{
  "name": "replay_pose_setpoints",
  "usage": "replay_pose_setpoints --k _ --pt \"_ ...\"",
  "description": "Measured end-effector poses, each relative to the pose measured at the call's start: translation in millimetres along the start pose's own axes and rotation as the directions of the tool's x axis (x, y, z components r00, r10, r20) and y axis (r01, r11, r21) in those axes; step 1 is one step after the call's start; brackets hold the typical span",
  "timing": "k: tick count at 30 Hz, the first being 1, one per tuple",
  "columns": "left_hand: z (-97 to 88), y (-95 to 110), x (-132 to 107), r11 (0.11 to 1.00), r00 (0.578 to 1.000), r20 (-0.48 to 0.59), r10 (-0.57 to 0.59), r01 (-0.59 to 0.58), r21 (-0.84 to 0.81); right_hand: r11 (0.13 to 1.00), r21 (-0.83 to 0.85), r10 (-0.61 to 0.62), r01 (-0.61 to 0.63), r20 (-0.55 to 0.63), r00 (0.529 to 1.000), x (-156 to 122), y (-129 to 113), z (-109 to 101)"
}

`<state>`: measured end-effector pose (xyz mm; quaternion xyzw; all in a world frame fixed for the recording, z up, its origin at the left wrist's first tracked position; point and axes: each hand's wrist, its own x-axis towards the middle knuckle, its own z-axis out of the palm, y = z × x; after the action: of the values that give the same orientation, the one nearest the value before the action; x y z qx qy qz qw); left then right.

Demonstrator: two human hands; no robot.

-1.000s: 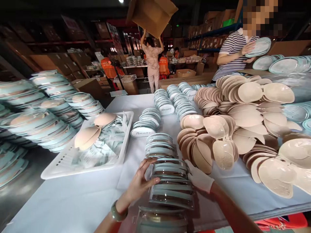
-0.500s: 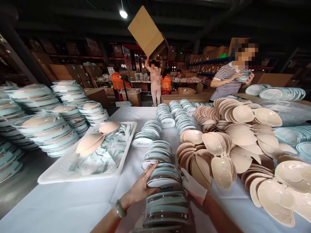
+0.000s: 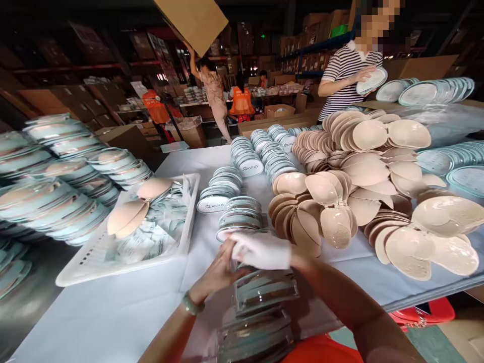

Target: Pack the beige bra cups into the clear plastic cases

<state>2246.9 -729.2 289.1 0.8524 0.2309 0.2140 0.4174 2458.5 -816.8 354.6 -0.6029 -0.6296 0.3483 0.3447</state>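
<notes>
Clear plastic cases lean in a row at the worktop's near edge, your bare left hand and gloved right hand both pressing its far end, so uneven pressure could topple it onto the beige cups.

"Beauty" is printed on the round case lids.

Glossy clear plastic cases; matt white cloth glove; smooth beige cups.
</notes>
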Motion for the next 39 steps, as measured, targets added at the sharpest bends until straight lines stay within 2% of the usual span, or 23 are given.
replay_pose_setpoints --k 1,2,3,4,6,8,10,13,15,18,21,22,25,27,29,32,33,35,37,39 --pt "-2.6 -1.4 -16.1 0.999 0.998 -0.057 -0.012 0.01 -0.034 0.998 0.064 0.032 -0.028 -0.059 0.998 -17.1 7.4 -11.1" --pt "-2.3 -3.0 -33.9 0.997 0.994 -0.107 -0.014 0.006 -0.073 0.985 0.152 0.116 -0.087 -0.194 0.974 -37.0 17.2 -20.1" --pt "1.5 -4.2 -51.7 0.992 0.989 -0.147 -0.018 0.0 -0.123 0.954 0.234 0.25 -0.189 -0.27 0.93 -57.8 28.1 -25.4" --pt "8.8 -4.4 -68.2 0.985 0.987 -0.157 -0.025 -0.002 -0.172 0.901 0.326 0.374 -0.287 -0.247 0.894 -77.9 38.5 -25.8" --pt "30.9 -1.0 -92.6 0.971 0.989 -0.135 -0.055 0.021 -0.239 0.829 0.395 0.485 -0.396 -0.155 0.861 -110.3 54.1 -12.1" --pt "54.6 5.8 -104.0 0.969 0.982 -0.147 -0.118 0.081 -0.235 0.795 0.433 0.518 -0.425 -0.119 0.847 -127.6 60.1 12.5" --pt "70.4 11.8 -106.3 0.966 0.959 -0.206 -0.193 0.15 -0.208 0.741 0.525 0.55 -0.419 -0.115 0.828 -132.5 59.4 33.8" --pt "71.7 15.1 -103.9 0.957 0.952 -0.2 -0.231 0.186 -0.222 0.548 0.715 0.595 -0.434 0.031 0.803 -133.1 56.0 44.9" --pt "62.7 16.0 -102.6 0.953 0.96 -0.169 -0.221 0.176 -0.247 0.503 0.751 0.558 -0.428 0.095 0.824 -134.4 56.0 42.3" --pt "50.4 18.8 -99.7 0.929 0.964 -0.099 -0.247 0.207 -0.307 0.547 0.751 0.511 -0.37 0.05 0.858 -135.7 58.4 36.9" --pt "49.8 18.0 -92.7 0.88 0.956 -0.063 -0.286 0.236 -0.412 0.538 0.768 0.541 -0.347 0.002 0.841 -133.2 60.0 34.6" --pt "52.2 15.9 -90.0 0.864 0.954 -0.087 -0.287 0.219 -0.453 0.566 0.742 0.535 -0.358 0.0 0.845 -131.8 60.2 34.0" --pt "64.5 6.4 -84.1 0.798 0.938 -0.205 -0.279 0.108 -0.592 0.73 0.542 0.51 -0.417 -0.026 0.86 -126.4 61.1 31.2" --pt "72.6 1.1 -83.1 0.748 0.912 -0.27 -0.307 0.056 -0.662 0.768 0.479 0.51 -0.425 -0.057 0.858 -121.4 61.9 28.5" --pt "76.9 -0.3 -83.4 0.717 0.899 -0.278 -0.339 0.056 -0.695 0.786 0.495 0.455 -0.371 -0.058 0.888 -114.7 61.6 24.7" --pt "73.3 6.1 -82.3 0.741 0.914 -0.177 -0.366 0.17 -0.65 0.852 0.462 0.295 -0.248 -0.031 0.955 -103.3 54.5 16.2" --pt "70.1 9.9 -81.1 0.762 0.911 -0.158 -0.381 0.213 -0.612 0.86 0.457 0.26 -0.224 -0.016 0.965 -99.8 49.7 12.8" --pt "62.6 18.0 -77.7 0.793 0.886 -0.182 -0.426 0.268 -0.547 0.822 0.519 0.245 -0.235 0.05 0.968 -94.3 37.6 6.2" --pt "55.3 25.4 -74.1 0.799 0.846 -0.268 -0.461 0.264 -0.54 0.755 0.588 0.26 -0.291 0.139 0.956 -90.7 24.9 0.6" --pt "48.4 31.3 -71.4 0.794 0.811 -0.339 -0.476 0.231 -0.561 0.725 0.602 0.277 -0.336 0.192 0.941 -87.6 14.4 -2.7"
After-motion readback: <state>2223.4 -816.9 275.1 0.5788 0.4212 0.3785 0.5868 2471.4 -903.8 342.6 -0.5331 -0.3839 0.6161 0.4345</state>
